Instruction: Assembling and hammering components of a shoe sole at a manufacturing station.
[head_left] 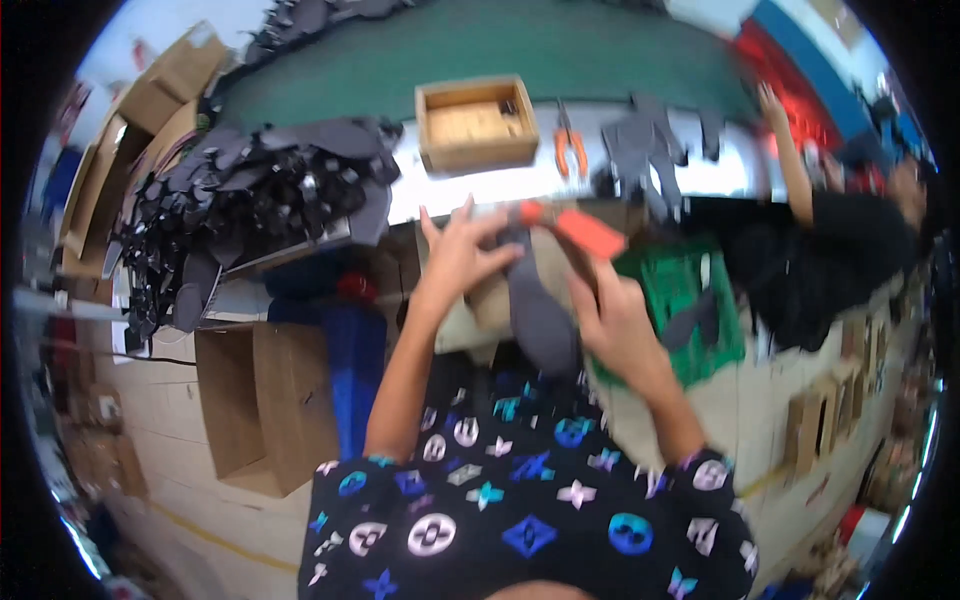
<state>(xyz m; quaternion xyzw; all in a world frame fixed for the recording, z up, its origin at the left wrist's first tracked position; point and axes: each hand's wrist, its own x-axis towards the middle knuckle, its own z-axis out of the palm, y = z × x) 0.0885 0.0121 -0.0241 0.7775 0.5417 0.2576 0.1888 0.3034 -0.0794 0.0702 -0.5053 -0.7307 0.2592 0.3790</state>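
Grey cut piece hangs from the spread-fingered left hand; right hand grips an orange tool at its top.

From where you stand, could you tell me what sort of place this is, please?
Probably a small workshop that cuts material, perhaps for shoes. A pile of dark cut pieces lies on the bench, with a wooden tray and orange pliers. The left hand and right hand hold a grey piece.

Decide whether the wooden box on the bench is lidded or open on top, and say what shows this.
Open. The wooden box has no lid; its inner walls and pale floor show, with a small dark item in one corner.
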